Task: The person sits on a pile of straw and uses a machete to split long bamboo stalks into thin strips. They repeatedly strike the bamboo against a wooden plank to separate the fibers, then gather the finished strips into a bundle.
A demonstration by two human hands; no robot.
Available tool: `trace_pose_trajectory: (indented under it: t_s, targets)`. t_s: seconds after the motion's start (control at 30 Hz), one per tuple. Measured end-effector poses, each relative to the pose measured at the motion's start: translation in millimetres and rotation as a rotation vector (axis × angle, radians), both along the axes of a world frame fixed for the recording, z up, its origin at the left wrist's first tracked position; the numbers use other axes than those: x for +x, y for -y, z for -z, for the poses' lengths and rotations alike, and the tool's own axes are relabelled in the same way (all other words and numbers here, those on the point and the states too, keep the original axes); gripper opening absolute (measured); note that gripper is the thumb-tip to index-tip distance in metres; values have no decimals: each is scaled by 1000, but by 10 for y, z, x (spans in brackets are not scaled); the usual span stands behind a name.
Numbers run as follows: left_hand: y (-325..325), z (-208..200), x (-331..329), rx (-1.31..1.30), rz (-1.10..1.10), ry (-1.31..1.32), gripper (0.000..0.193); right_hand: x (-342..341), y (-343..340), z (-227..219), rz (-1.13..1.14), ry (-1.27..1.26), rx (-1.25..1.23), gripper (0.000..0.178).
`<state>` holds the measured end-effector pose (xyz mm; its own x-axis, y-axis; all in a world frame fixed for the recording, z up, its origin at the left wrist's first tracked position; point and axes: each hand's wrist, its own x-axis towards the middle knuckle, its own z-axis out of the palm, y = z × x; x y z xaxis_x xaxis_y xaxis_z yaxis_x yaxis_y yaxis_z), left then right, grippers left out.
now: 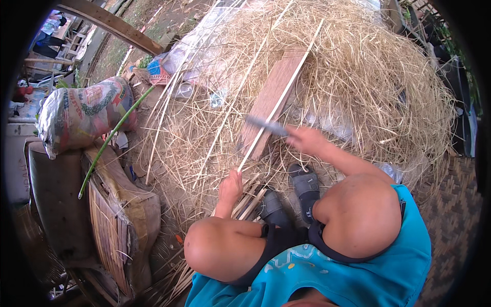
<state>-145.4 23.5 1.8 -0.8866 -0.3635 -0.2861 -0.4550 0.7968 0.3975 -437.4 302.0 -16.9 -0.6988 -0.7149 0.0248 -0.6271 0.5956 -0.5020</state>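
Note:
My left hand (231,185) is closed around the near end of a long, thin, pale strip (282,95) that looks like bamboo. The strip slants away to the upper right over a reddish-brown wooden board (271,91) lying on the ground. In my right hand (305,139) is a knife with a broad grey blade (267,125), slightly smeared by motion. The blade crosses the strip above the near part of the board. My fingers hide the knife's handle.
A large heap of curly pale shavings (368,66) covers the ground ahead and to the right. Split strips (249,202) lie by my feet. At left are a stuffed printed sack (87,110), a green stalk (115,130) and a worn wooden piece (110,225). Woven matting (452,220) lies right.

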Motion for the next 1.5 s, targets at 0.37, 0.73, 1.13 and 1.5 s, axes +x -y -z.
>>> trace_pose_trajectory:
  t_s: [0.37, 0.73, 1.13, 1.5]
  targets:
    - [-42, 45, 271, -175, -74, -75, 27, -425, 28, -162, 85, 103, 78, 38]
    - [16, -111, -246, 221, -131, -13, 50, 614, 262, -538, -199, 220, 69, 47]
    - [185, -96, 831, 149, -187, 40, 46, -472, 21, -204, 27, 79, 126, 43]
    - [-116, -53, 106, 204, -132, -205, 36, 630, 244, -196, -144, 316, -40, 46]
